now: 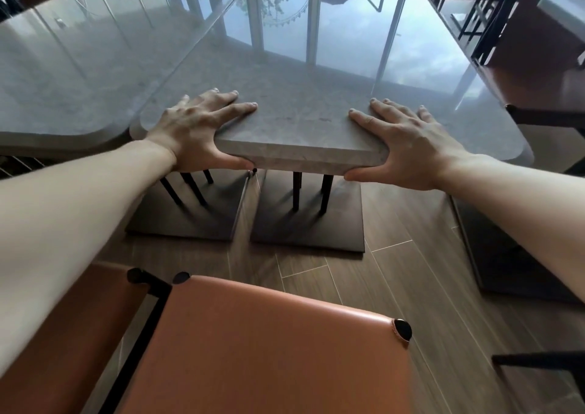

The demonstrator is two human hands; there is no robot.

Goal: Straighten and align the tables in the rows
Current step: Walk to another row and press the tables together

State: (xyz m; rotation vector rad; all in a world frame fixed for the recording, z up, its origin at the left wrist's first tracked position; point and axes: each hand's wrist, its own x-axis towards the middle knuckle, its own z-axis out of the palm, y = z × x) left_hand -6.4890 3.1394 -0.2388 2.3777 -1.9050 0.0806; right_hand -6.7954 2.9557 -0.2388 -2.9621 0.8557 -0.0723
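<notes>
We held the grey table (316, 75) by its near edge, right in front of us. Our left hand (196, 132) lay flat on top with fingers spread and the thumb hooked under the edge. Our right hand (411, 144) gripped the same way, thumb under the edge too. A second grey table (79, 65) stood just beside it on the left, its corner very close to ours. Both tables stood on dark square bases (308, 217). An orange chair (269, 350) sat near us on the wooden floor (411, 271).
</notes>
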